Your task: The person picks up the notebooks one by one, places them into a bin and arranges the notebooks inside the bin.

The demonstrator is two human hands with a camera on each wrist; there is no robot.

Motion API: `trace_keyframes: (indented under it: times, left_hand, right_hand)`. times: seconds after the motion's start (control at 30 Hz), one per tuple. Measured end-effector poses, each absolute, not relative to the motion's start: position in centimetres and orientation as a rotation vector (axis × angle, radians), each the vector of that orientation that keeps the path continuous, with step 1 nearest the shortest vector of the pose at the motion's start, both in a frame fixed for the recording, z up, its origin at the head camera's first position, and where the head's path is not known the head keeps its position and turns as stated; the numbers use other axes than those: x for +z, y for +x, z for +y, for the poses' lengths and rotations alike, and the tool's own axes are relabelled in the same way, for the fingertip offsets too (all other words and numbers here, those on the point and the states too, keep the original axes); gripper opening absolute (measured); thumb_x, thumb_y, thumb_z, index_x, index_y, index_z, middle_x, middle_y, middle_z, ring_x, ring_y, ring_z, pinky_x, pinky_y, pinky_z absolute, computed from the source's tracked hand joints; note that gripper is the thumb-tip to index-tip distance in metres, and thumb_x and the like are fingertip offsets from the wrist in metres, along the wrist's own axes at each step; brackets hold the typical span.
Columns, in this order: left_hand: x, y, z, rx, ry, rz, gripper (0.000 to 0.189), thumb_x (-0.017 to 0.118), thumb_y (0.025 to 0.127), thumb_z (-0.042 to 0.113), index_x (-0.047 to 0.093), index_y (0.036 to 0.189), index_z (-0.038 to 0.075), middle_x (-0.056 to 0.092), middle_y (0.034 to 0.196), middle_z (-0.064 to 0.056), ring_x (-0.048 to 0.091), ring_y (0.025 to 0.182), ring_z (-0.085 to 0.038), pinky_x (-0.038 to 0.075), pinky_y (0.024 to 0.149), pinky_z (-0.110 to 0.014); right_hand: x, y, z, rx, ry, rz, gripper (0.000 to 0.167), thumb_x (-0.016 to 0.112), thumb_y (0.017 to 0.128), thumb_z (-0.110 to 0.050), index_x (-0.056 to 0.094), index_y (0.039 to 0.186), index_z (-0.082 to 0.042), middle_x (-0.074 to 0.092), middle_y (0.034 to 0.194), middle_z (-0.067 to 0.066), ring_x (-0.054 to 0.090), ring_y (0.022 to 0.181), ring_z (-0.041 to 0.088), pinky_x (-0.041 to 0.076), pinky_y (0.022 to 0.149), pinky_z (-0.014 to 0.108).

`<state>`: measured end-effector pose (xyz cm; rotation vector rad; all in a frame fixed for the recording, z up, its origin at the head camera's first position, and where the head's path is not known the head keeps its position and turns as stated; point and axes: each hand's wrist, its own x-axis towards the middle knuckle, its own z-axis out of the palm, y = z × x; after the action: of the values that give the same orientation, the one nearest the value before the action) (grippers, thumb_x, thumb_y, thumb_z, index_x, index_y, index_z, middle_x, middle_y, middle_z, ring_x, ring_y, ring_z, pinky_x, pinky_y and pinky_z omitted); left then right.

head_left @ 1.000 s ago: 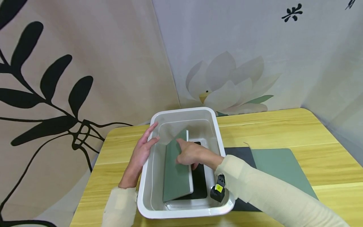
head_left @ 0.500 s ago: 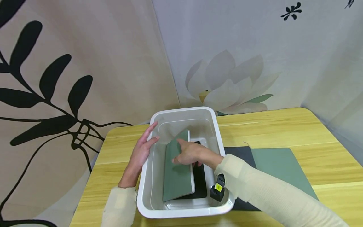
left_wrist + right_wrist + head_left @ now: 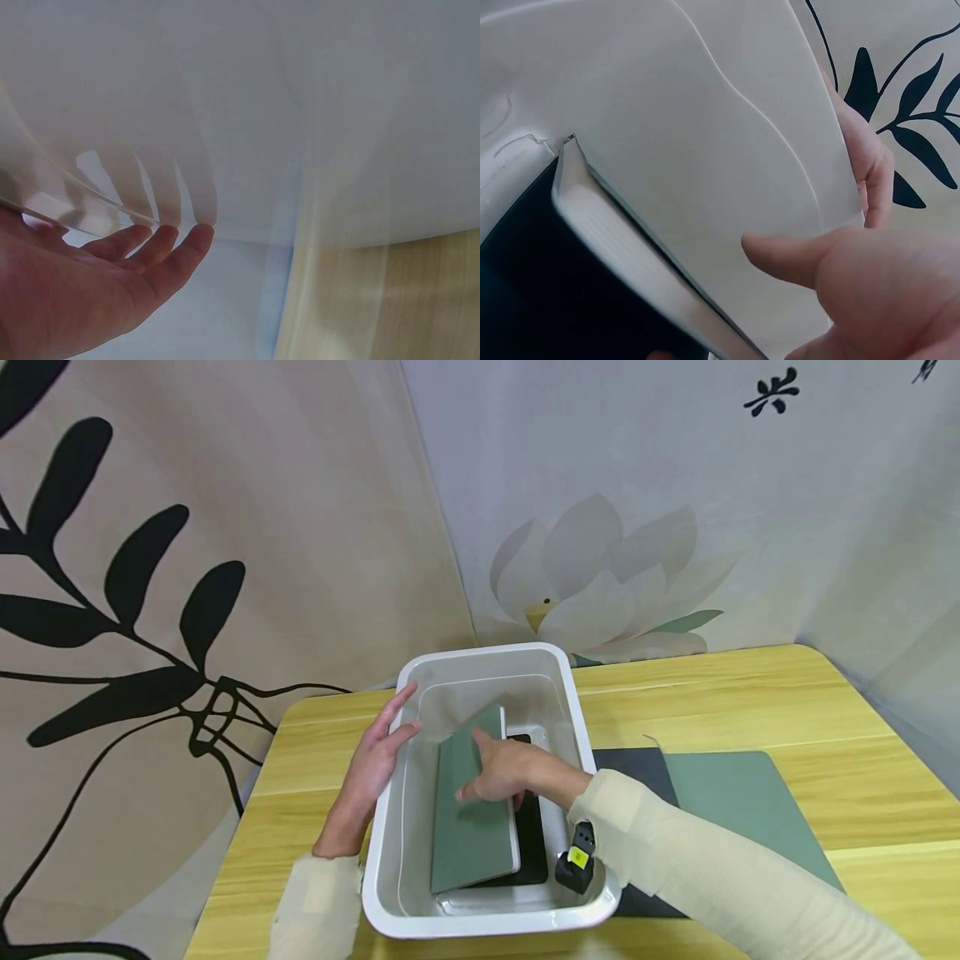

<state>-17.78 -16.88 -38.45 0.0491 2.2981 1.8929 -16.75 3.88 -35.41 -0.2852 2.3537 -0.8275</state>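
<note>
While left hand (image 3: 375, 762) rests spread against white rectangular plastic tub (image 3: 480, 927), right hand (image 3: 506, 768), half closed, grips green hardcover notebook (image 3: 467, 852) by edge; room beyond it.

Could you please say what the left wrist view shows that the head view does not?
Only the left wrist view shows three fingertips of the left hand against the outside of the white bin.

Only the head view shows the right hand holding a green book over a dark item, and a flat green item on the wooden table.

Both share the left hand, bin and table.
</note>
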Motion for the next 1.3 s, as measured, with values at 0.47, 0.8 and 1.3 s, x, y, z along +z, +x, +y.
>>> trace_keyframes:
  times: [0.47,0.8,1.3]
  left_hand:
    - [-38.71,-17.84,-16.84,1.918,0.069,2.285,0.052,0.047,0.103,0.023,0.035,0.154,0.031,0.036,0.155,-0.005,0.045,0.128,-0.038,0.050,0.093,-0.049]
    - [-38.74,-17.79,-16.83,1.920,0.068,2.283,0.052,0.046,0.103,0.022,0.036,0.153,0.034,0.037,0.154,-0.007,0.046,0.126,-0.038,0.051,0.092,-0.050]
    - [-38.71,-17.79,-16.79,1.917,0.061,2.290,0.052,0.046,0.103,0.022,0.036,0.153,0.034,0.037,0.154,-0.006,0.046,0.126,-0.038,0.051,0.091,-0.046]
  right_hand:
    - [-35.43,-16.84,3.88,-0.708,-0.313,2.371,0.110,0.077,0.084,-0.043,0.003,0.160,-0.014,0.059,0.132,0.021,0.066,0.062,0.025,0.056,0.066,0.036]
    - [-35.49,-16.84,3.74,-0.630,-0.298,2.369,0.113,0.077,0.083,-0.046,0.000,0.160,-0.014,0.061,0.130,0.020,0.070,0.068,0.029,0.056,0.066,0.034]
    - [-35.55,-16.59,3.84,-0.568,-0.283,2.380,0.116,0.077,0.082,-0.047,-0.002,0.160,-0.012,0.063,0.126,0.020,0.069,0.065,0.028,0.057,0.067,0.037]
